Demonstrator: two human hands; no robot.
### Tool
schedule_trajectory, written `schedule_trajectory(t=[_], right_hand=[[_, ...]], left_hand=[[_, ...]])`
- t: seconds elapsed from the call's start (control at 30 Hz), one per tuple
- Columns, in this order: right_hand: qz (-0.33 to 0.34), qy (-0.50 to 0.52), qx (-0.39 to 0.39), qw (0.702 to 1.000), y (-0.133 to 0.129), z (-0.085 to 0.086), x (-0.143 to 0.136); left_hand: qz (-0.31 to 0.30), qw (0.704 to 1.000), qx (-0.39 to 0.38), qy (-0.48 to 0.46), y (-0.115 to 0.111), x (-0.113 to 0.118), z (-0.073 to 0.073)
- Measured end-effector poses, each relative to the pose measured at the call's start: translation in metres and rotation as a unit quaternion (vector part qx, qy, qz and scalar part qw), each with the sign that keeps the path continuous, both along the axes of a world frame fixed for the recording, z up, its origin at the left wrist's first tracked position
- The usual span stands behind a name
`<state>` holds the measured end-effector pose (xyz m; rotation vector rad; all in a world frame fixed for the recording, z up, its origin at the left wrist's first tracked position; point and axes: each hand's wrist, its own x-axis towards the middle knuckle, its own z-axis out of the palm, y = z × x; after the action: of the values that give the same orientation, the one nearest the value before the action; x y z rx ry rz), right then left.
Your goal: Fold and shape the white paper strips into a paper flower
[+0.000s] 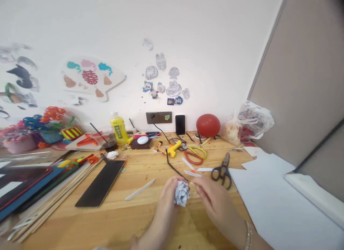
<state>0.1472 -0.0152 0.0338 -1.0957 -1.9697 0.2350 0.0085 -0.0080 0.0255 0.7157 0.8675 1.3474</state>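
My left hand [167,200] is closed around a crumpled-looking cluster of folded white paper [182,193], held above the front of the wooden table. Just right of it, my right hand [216,196] has its thumb and fingers pinched together close to the paper. Whatever sits between those fingertips, if anything, is too small to make out. A thin black strip [174,168] runs from the yellow glue gun [174,149] toward my hands, and its near end meets them. Scissors with black handles [222,172] lie beyond my right hand. White paper strips [140,190] lie nearby.
Red-and-yellow-handled scissors [194,157], a red balloon [208,125] and a phone [180,125] are toward the wall. Large white sheets [279,196] cover the right side. At left are a black slab [100,183], wooden sticks [60,196] and a yellow bottle [119,129].
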Motion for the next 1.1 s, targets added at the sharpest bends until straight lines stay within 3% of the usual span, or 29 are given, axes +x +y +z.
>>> schedule_trajectory(t=[0.1, 0.43, 1.1], right_hand=[[-0.006, -0.072, 0.053, 0.996, 0.001, -0.002, -0.001], [-0.028, -0.084, 0.179, 0.98, -0.002, -0.008, 0.0], [0.023, -0.079, 0.152, 0.985, -0.003, -0.003, 0.004]], left_hand=[[-0.018, 1.0, 0.0, -0.009, -0.003, 0.001, 0.001], [-0.074, 0.997, 0.015, -0.011, 0.002, -0.003, -0.009], [-0.126, 0.986, 0.054, 0.099, 0.002, -0.004, -0.016]])
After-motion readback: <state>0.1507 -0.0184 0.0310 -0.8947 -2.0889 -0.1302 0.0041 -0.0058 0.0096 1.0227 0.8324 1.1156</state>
